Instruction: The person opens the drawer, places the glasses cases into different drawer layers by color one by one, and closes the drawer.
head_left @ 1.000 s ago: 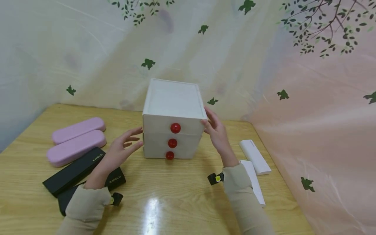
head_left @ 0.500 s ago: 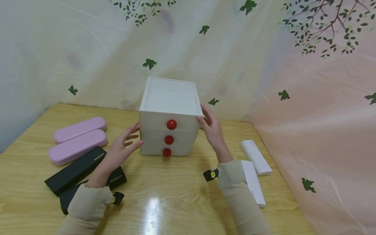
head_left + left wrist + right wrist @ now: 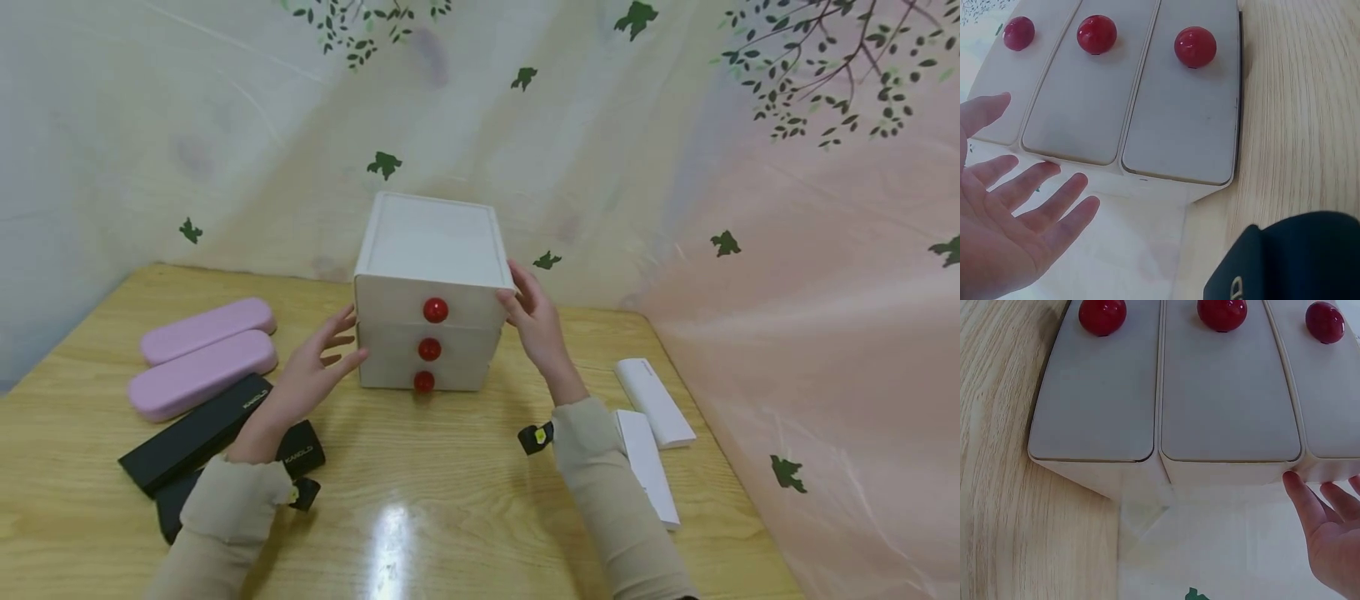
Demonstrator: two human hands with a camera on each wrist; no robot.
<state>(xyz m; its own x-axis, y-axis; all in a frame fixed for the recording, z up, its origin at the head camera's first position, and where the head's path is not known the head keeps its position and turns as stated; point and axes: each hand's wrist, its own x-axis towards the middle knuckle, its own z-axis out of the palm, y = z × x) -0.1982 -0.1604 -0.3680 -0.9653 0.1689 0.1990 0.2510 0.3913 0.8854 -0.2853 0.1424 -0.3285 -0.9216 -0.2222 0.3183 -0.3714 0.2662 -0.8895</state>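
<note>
A white cabinet (image 3: pixel 435 242) of three stacked drawers stands in the middle of the table, each drawer front bearing a round red knob (image 3: pixel 435 310). My left hand (image 3: pixel 307 371) is at the cabinet's left side, fingers spread and fairly straight, tips at the side wall; the left wrist view shows its palm (image 3: pixel 1004 231) facing the cabinet. On the other side, my right hand (image 3: pixel 542 329) touches the upper right side, with its thumb near the front corner. In the right wrist view, the thumb tip of that hand (image 3: pixel 1335 544) meets the side by a drawer seam.
Two pink oblong cases (image 3: pixel 202 375) lie at left on the wooden table (image 3: pixel 450 517). Two black boxes (image 3: pixel 195 433) lie below them, partly behind my left forearm. At right are two white oblong boxes (image 3: pixel 654 402). A patterned curtain (image 3: pixel 300 167) hangs behind.
The cabinet has shifted back and slightly left on the table. My right hand has moved along with it, up and left; my left hand has moved slightly forward at its side.
</note>
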